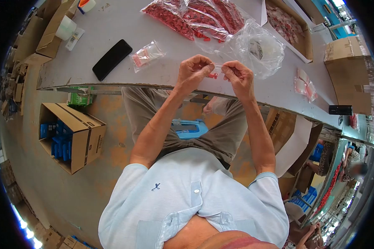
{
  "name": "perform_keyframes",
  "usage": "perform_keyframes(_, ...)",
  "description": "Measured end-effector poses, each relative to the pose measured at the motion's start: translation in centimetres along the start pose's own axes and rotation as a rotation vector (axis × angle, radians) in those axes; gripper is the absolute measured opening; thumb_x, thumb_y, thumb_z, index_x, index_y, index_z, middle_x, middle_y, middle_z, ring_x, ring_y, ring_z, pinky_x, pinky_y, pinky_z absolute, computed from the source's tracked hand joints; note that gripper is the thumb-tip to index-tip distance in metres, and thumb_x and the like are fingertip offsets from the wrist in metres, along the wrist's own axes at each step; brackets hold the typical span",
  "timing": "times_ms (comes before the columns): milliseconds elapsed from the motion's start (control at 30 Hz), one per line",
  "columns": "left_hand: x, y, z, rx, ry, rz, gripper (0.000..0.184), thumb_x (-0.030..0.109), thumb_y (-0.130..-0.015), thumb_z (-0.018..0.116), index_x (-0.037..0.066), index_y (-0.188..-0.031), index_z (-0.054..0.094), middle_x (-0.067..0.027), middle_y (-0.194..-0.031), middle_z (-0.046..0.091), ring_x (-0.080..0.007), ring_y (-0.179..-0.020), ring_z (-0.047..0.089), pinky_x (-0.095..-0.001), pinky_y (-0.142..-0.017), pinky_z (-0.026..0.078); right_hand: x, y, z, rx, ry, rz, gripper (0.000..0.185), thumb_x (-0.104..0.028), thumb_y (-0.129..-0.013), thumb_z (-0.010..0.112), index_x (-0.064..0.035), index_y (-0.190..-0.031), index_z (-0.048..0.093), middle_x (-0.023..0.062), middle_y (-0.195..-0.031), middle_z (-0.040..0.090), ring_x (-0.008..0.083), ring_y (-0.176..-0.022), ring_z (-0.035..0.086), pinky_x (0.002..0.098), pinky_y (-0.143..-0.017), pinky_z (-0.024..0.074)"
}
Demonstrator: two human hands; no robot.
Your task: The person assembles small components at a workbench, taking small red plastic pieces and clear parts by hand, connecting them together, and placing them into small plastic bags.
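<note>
Both hands are raised close together over the front edge of the grey table (pixel 153 76). My left hand (pixel 194 72) pinches one side of a small clear plastic bag (pixel 218 65), and my right hand (pixel 238 77) pinches the other side. Small red pieces (pixel 212 76) show just below the bag, between the hands; whether they are inside it I cannot tell. Behind the hands lies a large clear bag of red pieces (pixel 212 18). A crumpled clear bag (pixel 259 47) with a roll-like object inside is behind my right hand.
Left on the table are a black phone (pixel 112 59), small packets (pixel 147 54) and a tape roll (pixel 86 5). On the right are an open box of packets (pixel 284 25), pink-white packets (pixel 305 85) and a closed carton (pixel 350 74). A carton with blue boxes (pixel 85 137) stands on the floor.
</note>
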State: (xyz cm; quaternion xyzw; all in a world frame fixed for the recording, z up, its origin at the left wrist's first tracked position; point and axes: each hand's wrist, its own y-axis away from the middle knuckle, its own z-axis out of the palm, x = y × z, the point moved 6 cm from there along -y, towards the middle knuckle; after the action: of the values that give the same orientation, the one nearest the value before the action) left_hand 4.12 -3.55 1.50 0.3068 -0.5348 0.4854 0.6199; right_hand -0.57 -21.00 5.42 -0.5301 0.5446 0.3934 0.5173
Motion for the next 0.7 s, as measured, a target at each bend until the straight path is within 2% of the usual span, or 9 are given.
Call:
perform_keyframes(33,0.2,0.1,0.0,-0.003,0.088,-0.012,0.007,0.000,-0.096,0.071,0.000,-0.103,0.071,-0.0020,-0.092,0.072,-0.0058,-0.083,0.065,-0.0219,-0.075,0.056,0.0,0.0,0.0,-0.001,-0.011,-0.009,0.008,-0.006,-0.096,0.072,0.0006,-0.099,0.075,0.0009,-0.080,0.070,0.0070,-0.070,0.063,0.0229,-0.063,0.0513)
perform_keyframes(200,0.1,-0.1,-0.3,0.021,0.062,-0.010,0.006,-0.001,-0.094,0.071,0.002,-0.100,0.072,-0.0012,-0.088,0.071,-0.0054,-0.080,0.065,-0.0215,-0.072,0.054,0.2,0.0,0.1,-0.046,0.038,0.003,0.009,-0.007,-0.095,0.074,0.0004,-0.100,0.075,0.0029,-0.085,0.073,0.0080,-0.073,0.065,0.0237,-0.066,0.0529)
perform_keyframes(267,0.1,0.0,-0.3,0.042,0.070,-0.004,0.005,0.000,-0.093,0.071,0.001,-0.098,0.072,-0.0014,-0.086,0.071,-0.0061,-0.079,0.065,-0.0225,-0.071,0.055,-0.8,-0.1,0.3,-0.027,0.214,-0.084,0.008,-0.005,-0.094,0.074,-0.0002,-0.101,0.076,0.0040,-0.089,0.074,0.0087,-0.077,0.066,0.0246,-0.068,0.0536)
perform_keyframes(367,-0.3,-0.2,-0.2,-0.002,0.045,0.019,0.006,0.000,-0.093,0.071,0.000,-0.098,0.072,-0.0024,-0.087,0.071,-0.0071,-0.080,0.066,-0.0227,-0.072,0.056,-1.1,-0.4,0.8,-0.115,0.222,-0.128,0.008,-0.004,-0.093,0.074,-0.0012,-0.100,0.076,0.0045,-0.091,0.074,0.0096,-0.080,0.067,0.0260,-0.070,0.0544)
perform_keyframes(433,-0.4,-0.2,0.0,-0.042,0.034,0.023,0.008,-0.003,-0.096,0.068,0.001,-0.101,0.072,-0.0018,-0.091,0.071,-0.0055,-0.083,0.065,-0.0216,-0.075,0.056,-0.9,-0.4,0.7,-0.095,0.232,-0.145,0.007,-0.003,-0.092,0.074,-0.0016,-0.099,0.076,0.0044,-0.090,0.074,0.0100,-0.080,0.067,0.0264,-0.070,0.0544)
perform_keyframes(700,0.1,0.2,0.2,-0.063,-0.151,0.049,0.005,-0.002,-0.095,0.068,0.000,-0.099,0.071,-0.0007,-0.092,0.070,-0.0069,-0.085,0.065,-0.0233,-0.074,0.054,-1.5,-0.2,-0.1,-0.025,0.285,-0.162,0.007,-0.003,-0.091,0.074,-0.0007,-0.097,0.076,0.0072,-0.091,0.074,0.0122,-0.080,0.069,0.0280,-0.069,0.0549)
